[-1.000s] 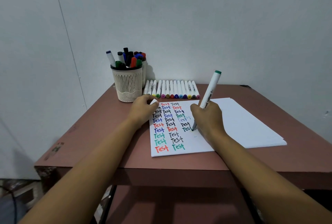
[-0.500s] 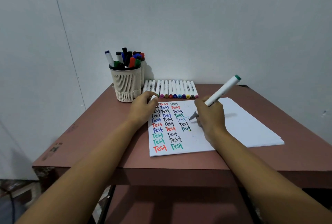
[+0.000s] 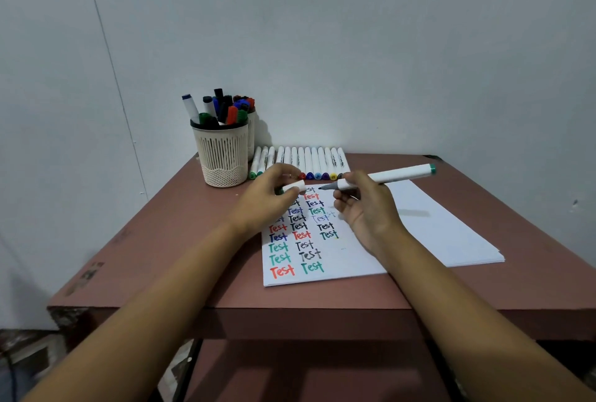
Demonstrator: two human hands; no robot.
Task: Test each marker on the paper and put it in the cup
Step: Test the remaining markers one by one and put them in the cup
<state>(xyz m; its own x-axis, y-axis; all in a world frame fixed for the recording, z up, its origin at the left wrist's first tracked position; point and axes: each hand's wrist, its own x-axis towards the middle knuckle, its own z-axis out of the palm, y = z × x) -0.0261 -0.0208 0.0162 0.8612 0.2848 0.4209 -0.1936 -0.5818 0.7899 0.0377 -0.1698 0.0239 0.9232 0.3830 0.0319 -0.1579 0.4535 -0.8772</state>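
Gripped uncapped white marker (image 3: 387,175) level in right hand (image 3: 367,208), tip facing cap (image 3: 292,189) pinched in left hand (image 3: 267,201); paper (image 3: 354,259) beneath both, cup (image 3: 222,156) beyond.

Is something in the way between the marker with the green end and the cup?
Only the person's own left hand, pinching the cap, sits between the marker in the right hand and the cup. Nothing else blocks the path, though the cup's top is crowded with other markers.

We log a reddish-brown table (image 3: 161,256) in front of a pale grey wall (image 3: 354,46). We see a thin seam (image 3: 106,56) running down the wall at left, and scuffed patches (image 3: 87,276) along the table's left edge.
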